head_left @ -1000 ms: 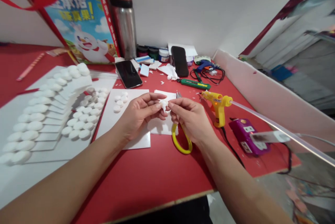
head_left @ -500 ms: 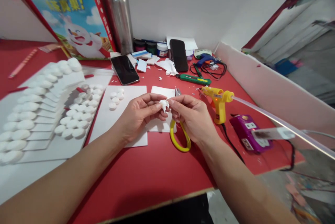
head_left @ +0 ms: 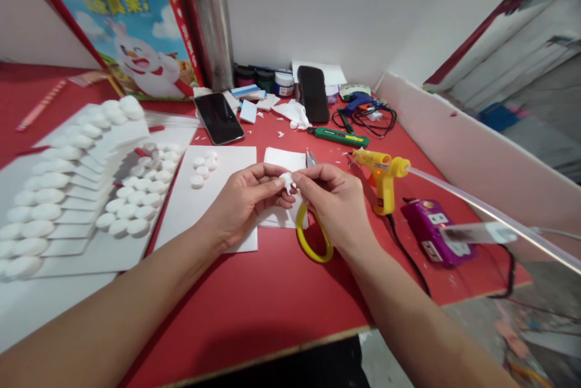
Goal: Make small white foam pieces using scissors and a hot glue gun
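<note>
Between my two hands, over the middle of the red table, is a small crumpled white piece [head_left: 287, 181] that looks like paper or soft clay. My left hand [head_left: 245, 203] pinches its left side between thumb and fingers. The thumb and forefinger of my right hand [head_left: 333, 203] close on its right side. Below them lie a stack of white paper squares [head_left: 284, 159] and scissors with yellow handles [head_left: 313, 258], partly hidden by my right hand. Several white discs [head_left: 198, 181] rest on a white board [head_left: 181, 212] left of my hands.
Farther left, rows of white padded discs [head_left: 48, 195] sit on white boards. A yellow glue gun [head_left: 385, 185] and a purple power strip [head_left: 436, 233] are at right. Behind are a green cutter [head_left: 340, 137], two phones [head_left: 219, 118], paint jars [head_left: 284, 83] and a steel flask [head_left: 211, 31].
Both hands keep their pinch on the white piece, with only slight finger movement. The whole view has shifted slightly.
</note>
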Tool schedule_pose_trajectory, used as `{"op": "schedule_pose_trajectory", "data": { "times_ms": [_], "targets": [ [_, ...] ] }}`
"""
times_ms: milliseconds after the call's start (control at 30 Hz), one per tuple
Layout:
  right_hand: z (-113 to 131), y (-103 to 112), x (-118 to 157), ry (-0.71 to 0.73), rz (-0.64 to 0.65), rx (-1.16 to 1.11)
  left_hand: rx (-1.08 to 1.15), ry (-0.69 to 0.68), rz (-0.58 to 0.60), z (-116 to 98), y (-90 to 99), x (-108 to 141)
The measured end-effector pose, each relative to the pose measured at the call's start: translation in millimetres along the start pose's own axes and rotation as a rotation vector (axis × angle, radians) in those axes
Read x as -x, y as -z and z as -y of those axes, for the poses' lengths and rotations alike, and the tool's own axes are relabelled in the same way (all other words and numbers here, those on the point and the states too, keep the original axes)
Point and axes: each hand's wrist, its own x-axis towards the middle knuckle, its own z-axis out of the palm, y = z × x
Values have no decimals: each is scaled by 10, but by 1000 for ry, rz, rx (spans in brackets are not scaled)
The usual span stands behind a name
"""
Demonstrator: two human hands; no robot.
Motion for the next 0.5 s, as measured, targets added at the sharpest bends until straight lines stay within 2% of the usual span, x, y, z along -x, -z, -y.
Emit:
{"op": "schedule_pose_trajectory", "data": {
  "times_ms": [167,267,500],
  "targets": [
    [-11,26,-20,-20,28,-69,35,31,-22,-42,8,-2],
    [-2,34,-18,16,32,-58,52,40,-35,-74,12,-9],
    [3,34,24,235,70,264,80,71,-77,-97,25,-16]
  ]
}}
